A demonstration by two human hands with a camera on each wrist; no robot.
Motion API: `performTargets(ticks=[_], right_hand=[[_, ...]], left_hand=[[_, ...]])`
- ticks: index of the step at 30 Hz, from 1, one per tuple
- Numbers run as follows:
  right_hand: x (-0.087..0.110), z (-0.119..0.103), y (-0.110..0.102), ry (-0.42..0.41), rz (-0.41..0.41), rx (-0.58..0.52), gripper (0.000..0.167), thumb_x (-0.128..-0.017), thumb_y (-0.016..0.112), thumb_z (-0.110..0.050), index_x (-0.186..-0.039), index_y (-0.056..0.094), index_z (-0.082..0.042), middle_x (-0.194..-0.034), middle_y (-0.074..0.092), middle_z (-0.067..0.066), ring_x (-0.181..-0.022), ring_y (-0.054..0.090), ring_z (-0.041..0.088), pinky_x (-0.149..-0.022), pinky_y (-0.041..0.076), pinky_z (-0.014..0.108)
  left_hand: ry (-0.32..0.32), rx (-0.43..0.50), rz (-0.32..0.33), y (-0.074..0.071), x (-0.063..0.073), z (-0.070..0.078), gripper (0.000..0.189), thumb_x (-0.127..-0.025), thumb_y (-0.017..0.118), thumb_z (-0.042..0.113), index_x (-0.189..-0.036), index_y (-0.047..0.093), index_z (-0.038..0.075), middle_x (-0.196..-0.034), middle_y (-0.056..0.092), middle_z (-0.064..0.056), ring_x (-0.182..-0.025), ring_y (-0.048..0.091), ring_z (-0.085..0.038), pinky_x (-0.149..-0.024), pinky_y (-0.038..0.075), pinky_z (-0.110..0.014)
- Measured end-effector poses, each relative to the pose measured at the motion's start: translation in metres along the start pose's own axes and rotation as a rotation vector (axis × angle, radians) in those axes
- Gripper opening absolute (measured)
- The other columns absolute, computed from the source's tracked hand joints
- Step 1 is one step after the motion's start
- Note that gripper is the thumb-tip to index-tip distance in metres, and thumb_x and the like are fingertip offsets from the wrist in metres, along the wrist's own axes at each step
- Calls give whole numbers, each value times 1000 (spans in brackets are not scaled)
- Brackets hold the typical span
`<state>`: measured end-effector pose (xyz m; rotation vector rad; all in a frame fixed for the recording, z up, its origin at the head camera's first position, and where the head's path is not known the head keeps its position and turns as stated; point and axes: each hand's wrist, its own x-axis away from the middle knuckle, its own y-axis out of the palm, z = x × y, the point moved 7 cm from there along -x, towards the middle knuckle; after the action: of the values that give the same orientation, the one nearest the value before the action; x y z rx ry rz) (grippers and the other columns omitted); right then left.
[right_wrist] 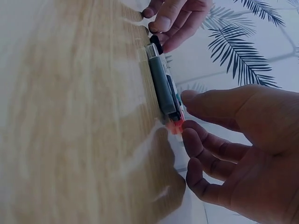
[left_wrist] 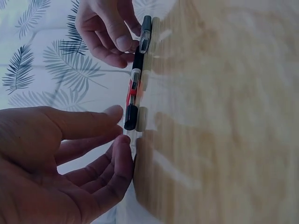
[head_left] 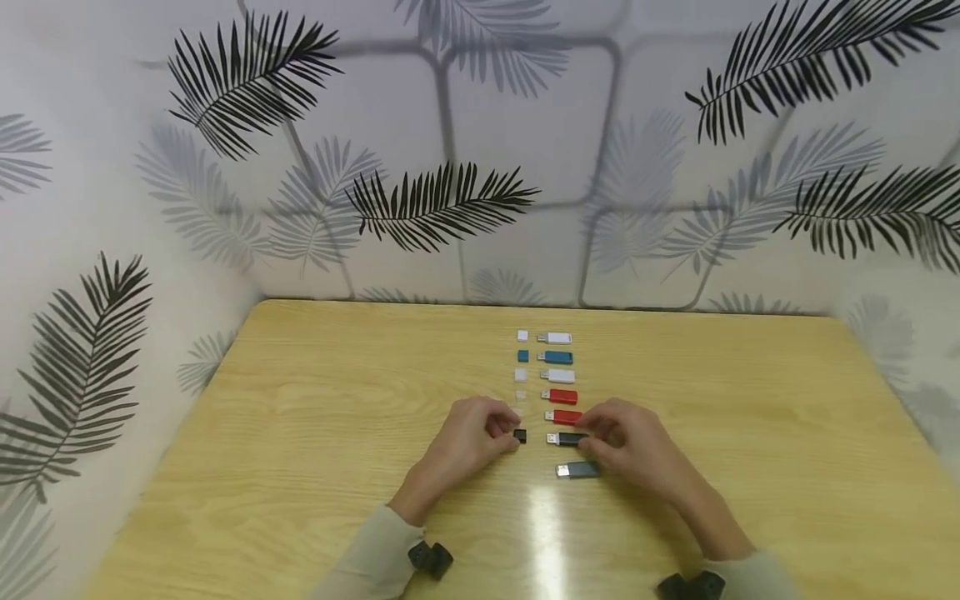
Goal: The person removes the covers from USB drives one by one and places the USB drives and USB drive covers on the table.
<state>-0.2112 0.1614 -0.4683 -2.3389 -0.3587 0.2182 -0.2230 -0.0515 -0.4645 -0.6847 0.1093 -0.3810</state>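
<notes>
Two bare hands bracket a row of USB sticks on a wooden table (head_left: 322, 375). My left hand (head_left: 471, 433) is beside a small black cap (head_left: 520, 436); in the left wrist view thumb and index fingertip are apart, with the cap (left_wrist: 131, 117) just past them. My right hand (head_left: 628, 437) hovers at the outer end of a black USB stick (head_left: 567, 439). Its thumb and index finger stay apart there, and contact is hard to tell. Nearer lies a grey USB stick (head_left: 577, 470), seen large in the right wrist view (right_wrist: 162, 84).
Beyond the hands lie red USB sticks (head_left: 559, 397), a white one (head_left: 558, 376), a blue one (head_left: 556, 357) and another white one (head_left: 555, 338). Left of them runs a column of caps, including a blue cap (head_left: 522, 356) and clear ones. A leaf-patterned curtain (head_left: 517, 250) stands behind the table.
</notes>
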Motion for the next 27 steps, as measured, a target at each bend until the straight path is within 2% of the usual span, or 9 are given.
performTargets(ticks=[8,14,18,22,27], right_hand=[[6,-8,-5,-41,39,22,15,-89,80,-6,-101,75,-12,-97,70,-4,-84,64,11,-73,55,31],[15,-12,-3,-54,47,15,17,-88,82,-9,-102,75,-11,-97,71,-3,-85,64,10,-74,56,30],[22,-12,-1,-49,40,9,20,-87,84,-13,-104,75,-12,-96,71,-6,-84,64,8,-75,56,30],[26,-15,0,-70,37,30,20,-85,85,-12,-103,75,-13,-94,71,-8,-84,64,8,-75,56,31],[28,-19,7,-99,-35,41,20,-83,85,-7,-99,75,-13,-95,69,-8,-84,63,9,-73,55,28]], left_hand=[[31,69,33,-3,8,2,20,-90,79,4,-109,76,3,-94,69,-3,-81,63,-11,-72,54,-23],[45,163,75,-5,18,-1,21,-92,77,5,-112,75,4,-104,73,-6,-89,66,-13,-78,56,-25],[63,218,52,0,18,0,22,-93,77,6,-115,74,5,-109,73,-6,-91,68,-14,-80,57,-26],[43,247,10,4,19,-1,20,-93,77,8,-113,75,6,-107,74,-3,-91,67,-13,-80,56,-27],[12,249,-12,3,23,-4,19,-92,78,8,-111,76,6,-106,74,-2,-91,67,-15,-80,55,-26]])
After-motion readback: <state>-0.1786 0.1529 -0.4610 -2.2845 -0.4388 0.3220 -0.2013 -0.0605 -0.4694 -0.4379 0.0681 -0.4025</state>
